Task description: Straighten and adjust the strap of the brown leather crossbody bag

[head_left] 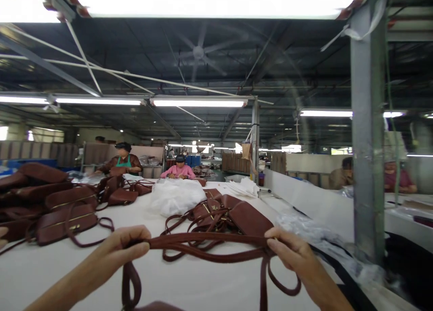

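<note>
My left hand (123, 244) and my right hand (291, 253) both grip a long brown leather strap (206, 241), stretched level between them above the white table (189, 284). Loops of the strap hang below each hand, and the top of a brown bag (155, 307) shows at the bottom edge. Just behind the strap lies a heap of brown bags (233, 214) with tangled straps.
More brown bags (57, 202) are stacked at the left. A white plastic bundle (176, 196) sits mid-table. Two people (123, 162) work at the far end; others sit at the right beyond a grey steel post (367, 135). Crumpled clear plastic (304, 227) lies at the right edge.
</note>
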`<state>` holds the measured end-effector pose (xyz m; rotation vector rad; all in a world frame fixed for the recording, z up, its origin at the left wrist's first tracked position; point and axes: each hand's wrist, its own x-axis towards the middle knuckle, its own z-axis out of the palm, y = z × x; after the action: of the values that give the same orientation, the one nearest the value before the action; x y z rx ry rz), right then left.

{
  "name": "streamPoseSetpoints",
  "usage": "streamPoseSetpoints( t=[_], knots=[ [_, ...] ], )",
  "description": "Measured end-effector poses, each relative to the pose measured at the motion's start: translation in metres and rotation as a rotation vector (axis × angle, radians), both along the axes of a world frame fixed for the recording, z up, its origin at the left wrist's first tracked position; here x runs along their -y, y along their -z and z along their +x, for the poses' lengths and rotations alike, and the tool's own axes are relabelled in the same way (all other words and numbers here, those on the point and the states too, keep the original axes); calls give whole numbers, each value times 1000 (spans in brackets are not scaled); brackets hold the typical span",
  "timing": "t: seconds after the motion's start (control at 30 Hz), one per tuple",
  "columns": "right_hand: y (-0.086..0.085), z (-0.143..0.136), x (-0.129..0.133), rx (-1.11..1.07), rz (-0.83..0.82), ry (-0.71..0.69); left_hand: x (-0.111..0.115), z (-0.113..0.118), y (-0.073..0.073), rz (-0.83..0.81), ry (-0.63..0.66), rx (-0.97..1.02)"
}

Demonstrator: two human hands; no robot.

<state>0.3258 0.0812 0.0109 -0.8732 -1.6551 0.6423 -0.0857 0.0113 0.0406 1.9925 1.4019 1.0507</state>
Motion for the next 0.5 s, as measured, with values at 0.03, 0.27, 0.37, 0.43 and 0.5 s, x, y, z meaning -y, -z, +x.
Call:
streamPoseSetpoints(
  t=[0.03, 0.27, 0.37, 0.43, 0.5],
  knots=[
    [-2, -1, 0, 104, 48, 82, 0, 2, -4, -19, 13, 26],
    [-4, -72, 39, 284, 404, 67, 16, 61, -19, 27, 121, -104],
    [4, -105, 53, 325, 416, -88, 25, 88, -27, 70, 150, -167],
    [7, -116, 56, 346, 392, -121, 26, 98, -33, 69, 172, -169],
    [8, -116, 55, 364, 367, -107, 25, 100, -36, 67, 188, -185]
  ],
)
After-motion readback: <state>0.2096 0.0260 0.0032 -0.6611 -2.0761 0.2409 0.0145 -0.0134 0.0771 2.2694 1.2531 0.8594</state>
